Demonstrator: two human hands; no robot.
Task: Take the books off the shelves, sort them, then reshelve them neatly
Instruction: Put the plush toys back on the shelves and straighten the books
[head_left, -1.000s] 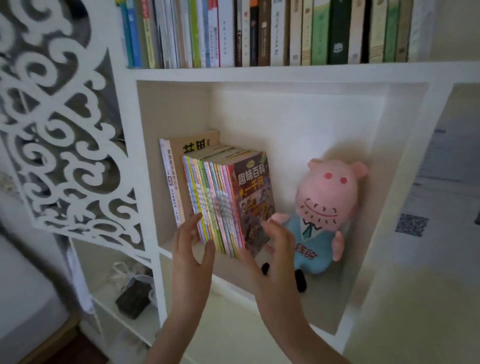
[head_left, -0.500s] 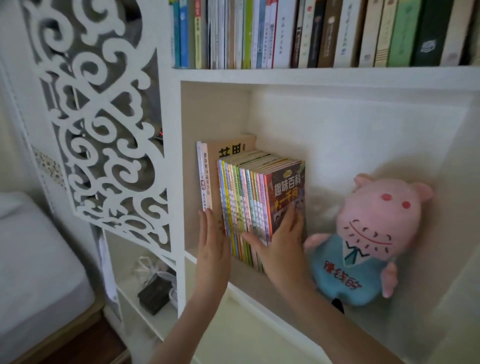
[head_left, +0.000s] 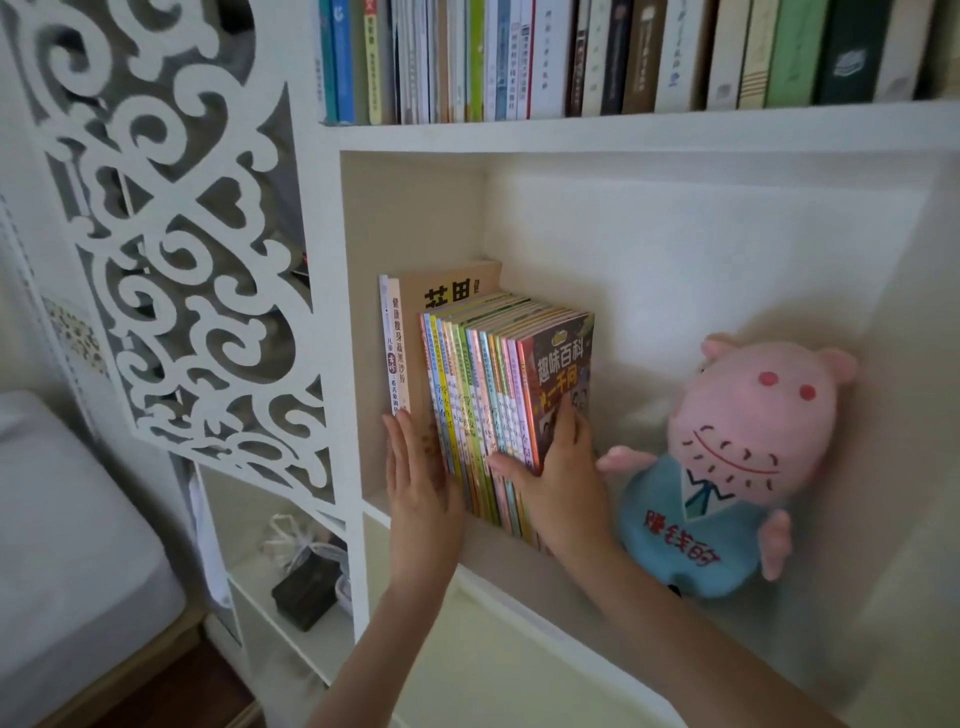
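Note:
A set of several thin colourful books (head_left: 483, 384) stands upright at the left of the middle shelf compartment (head_left: 519, 584). To its left stand a taller tan book (head_left: 452, 288) and a slim white book (head_left: 396, 353). My left hand (head_left: 415, 478) lies flat with straight fingers against the left side of the set, low down by the taller books' spines. My right hand (head_left: 563, 478) grips the set's right side, thumb across the lower spines and fingers on the front cover. On the shelf above, a full row of upright books (head_left: 597, 57) fills the width.
A pink plush pig in a blue top (head_left: 737, 457) leans in the same compartment, right of my right hand. A white carved lattice panel (head_left: 171, 234) forms the unit's left side. Below it, a lower shelf holds a dark box (head_left: 306, 592). A grey bed (head_left: 62, 545) lies at left.
Both hands have gone from hovering in front of the shelf to lying on the thin books, left hand on one side and right hand on the other. The view has moved closer.

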